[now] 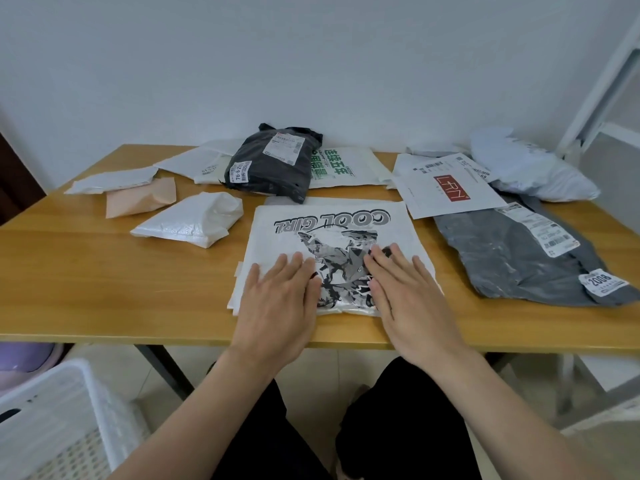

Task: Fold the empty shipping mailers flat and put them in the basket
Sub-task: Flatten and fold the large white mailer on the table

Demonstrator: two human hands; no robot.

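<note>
Both palms flat, fingers spread, gripping nothing: my left hand [277, 303] and right hand [408, 299] press near edge of white "COOL GIRL" mailer [332, 233], lying flat at near middle of wooden table [104, 271]. Black mailer [273, 161] far middle, grey mailer [519, 258] right, crumpled white mailer [194, 220] left. White basket [59, 420] on floor, near left.

Wooden table [104, 271] strewn with perhaps ten mailers [332, 237].
</note>
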